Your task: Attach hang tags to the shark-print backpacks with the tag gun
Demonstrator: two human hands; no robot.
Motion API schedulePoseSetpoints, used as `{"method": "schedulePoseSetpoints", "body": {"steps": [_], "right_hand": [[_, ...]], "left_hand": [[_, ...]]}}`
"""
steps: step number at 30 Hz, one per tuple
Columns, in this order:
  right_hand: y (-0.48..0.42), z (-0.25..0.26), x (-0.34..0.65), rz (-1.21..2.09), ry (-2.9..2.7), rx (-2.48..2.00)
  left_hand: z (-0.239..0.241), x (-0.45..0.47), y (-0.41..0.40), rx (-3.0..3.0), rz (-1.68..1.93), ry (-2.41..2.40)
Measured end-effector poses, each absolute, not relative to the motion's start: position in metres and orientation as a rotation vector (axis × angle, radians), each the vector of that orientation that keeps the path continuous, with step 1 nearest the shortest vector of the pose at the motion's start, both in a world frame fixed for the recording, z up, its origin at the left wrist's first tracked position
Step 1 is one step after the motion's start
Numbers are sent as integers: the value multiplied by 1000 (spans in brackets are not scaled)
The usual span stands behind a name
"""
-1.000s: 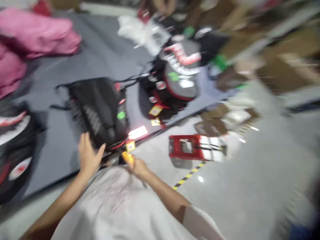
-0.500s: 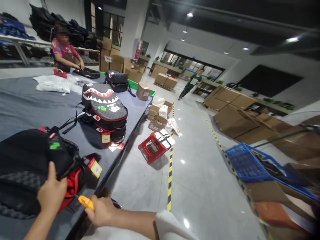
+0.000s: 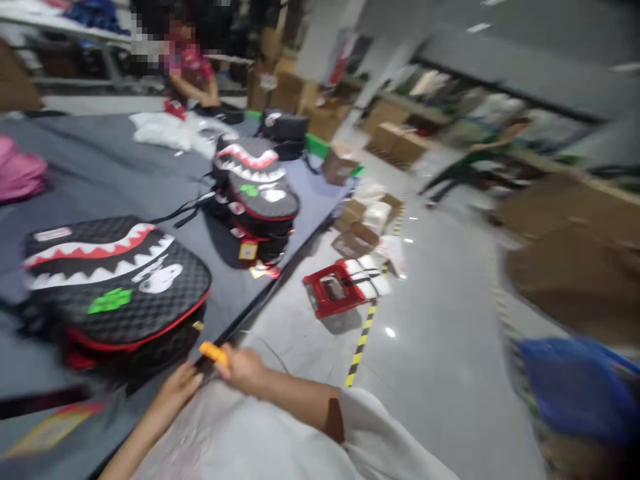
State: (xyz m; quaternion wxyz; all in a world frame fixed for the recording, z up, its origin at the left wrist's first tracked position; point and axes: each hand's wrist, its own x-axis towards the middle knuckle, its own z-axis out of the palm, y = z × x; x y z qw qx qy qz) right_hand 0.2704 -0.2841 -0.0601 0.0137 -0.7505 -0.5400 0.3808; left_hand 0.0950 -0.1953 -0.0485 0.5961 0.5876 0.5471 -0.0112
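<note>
Your right hand (image 3: 245,370) curls its fingers shut around a small orange tool (image 3: 214,352), held just off the table's (image 3: 100,173) near edge. Your left hand (image 3: 175,395), fingers together and stretched out, reaches for the lower rim of the shark-mouth backpack (image 3: 115,287) lying face up at that edge; blur hides whether it touches. The tool looks not yet put to the bag. A second backpack (image 3: 255,197) lies farther along that edge.

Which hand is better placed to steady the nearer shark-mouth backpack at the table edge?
Left, probably: the left hand lies open and empty beside the nearer shark-mouth backpack, while the right hand is busy gripping an orange tool.
</note>
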Motion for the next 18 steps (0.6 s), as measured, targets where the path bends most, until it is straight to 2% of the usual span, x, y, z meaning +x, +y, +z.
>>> {"method": "schedulePoseSetpoints", "body": {"steps": [3, 4, 6, 9, 11, 13, 16, 18], "right_hand": [[-278, -80, 281, 1335, -1666, -2362], [-277, -86, 285, 1364, -1713, -2329], [-280, -96, 292, 1395, -1756, -2286], [-299, -101, 309, 1390, -1728, -2249], [-316, -98, 321, 1376, -1710, -2191], [-328, -90, 329, 1343, -1685, -2104], [-327, -73, 329, 1297, -1615, -1926], [-314, -63, 322, 1280, -1533, -1797]], "left_hand": [[-39, 81, -205, 1781, 89, 1143], [-36, 77, -198, 2020, 158, 1204], [-35, 67, -177, 2349, 72, 1386], [-41, 49, -146, 2392, -158, 1577], [-43, 42, -130, 2308, -136, 1571], [-37, 40, -114, 2211, 111, 1619], [-9, 46, -79, 2080, 729, 1825], [14, 51, -55, 2084, 1013, 1795]]}}
